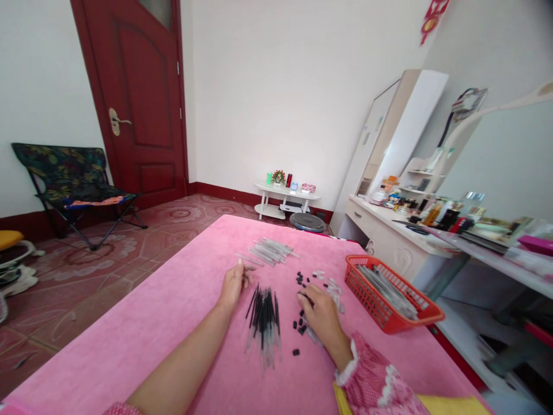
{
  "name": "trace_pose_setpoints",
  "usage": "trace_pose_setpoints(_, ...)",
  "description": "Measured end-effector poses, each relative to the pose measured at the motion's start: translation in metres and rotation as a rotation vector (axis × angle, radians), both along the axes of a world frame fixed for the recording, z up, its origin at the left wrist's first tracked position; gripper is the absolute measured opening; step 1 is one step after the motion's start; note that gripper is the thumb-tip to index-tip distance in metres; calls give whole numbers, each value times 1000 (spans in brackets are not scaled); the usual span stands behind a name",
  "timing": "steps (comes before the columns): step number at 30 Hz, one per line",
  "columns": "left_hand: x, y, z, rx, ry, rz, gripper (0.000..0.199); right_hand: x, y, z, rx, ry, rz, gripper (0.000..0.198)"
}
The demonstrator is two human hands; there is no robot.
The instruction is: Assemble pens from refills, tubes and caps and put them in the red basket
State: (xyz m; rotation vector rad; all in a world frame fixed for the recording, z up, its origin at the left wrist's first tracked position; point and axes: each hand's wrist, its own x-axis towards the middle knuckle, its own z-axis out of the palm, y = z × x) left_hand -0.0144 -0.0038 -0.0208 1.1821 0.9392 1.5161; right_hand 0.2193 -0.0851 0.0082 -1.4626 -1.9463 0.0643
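Observation:
My left hand (234, 285) is closed, thumb against fingers, around what looks like a clear pen barrel (253, 266). Just beyond it lies a pile of clear pen barrels (271, 251). Between my hands is a fanned bundle of pen refills (264, 317), black toward the far end and clear toward me. My right hand (320, 313) rests low over the table with bent fingers, pinching a small dark piece that looks like a black pen plug (307, 298). Several loose black plugs (301, 329) lie around it. Clear pen caps (334, 288) are partly hidden behind this hand.
A red basket (389, 323) holding more clear barrels stands at the right of the pink-covered table (173, 300). Beyond it is a white dresser (380, 222) crowded with bottles. A folding chair (82, 178) and a red door (142, 104) are at the left.

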Motion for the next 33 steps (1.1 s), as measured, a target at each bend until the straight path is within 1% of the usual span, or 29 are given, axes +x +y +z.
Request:
trace_pose_setpoints(6,0,0,2,-13,-3,3,64,-1,0,0,29,8,21,21)
trace_pose_setpoints(13,2,-1,5,-24,-18,2,62,-4,-4,7,7,0,24,22)
trace_pose_setpoints(18,4,1,2,-11,-5,1,62,-2,-5,4,-18,24,49,21)
trace_pose_setpoints(21,4,2,3,-7,-22,42,63,-4,-8,7,-39,58,45,22)
trace_pose_setpoints(23,4,2,5,-21,-58,85,63,-9,-6,14,-64,60,58,20)
trace_pose_setpoints(26,3,3,8,-38,-121,129,64,-24,12,30,-115,8,103,17)
trace_pose_setpoints(29,2,4,10,-73,-188,157,63,-50,46,43,-155,-96,159,21)
trace_pose_setpoints(33,-1,5,10,-107,-261,158,63,-93,94,45,-121,-323,272,34)
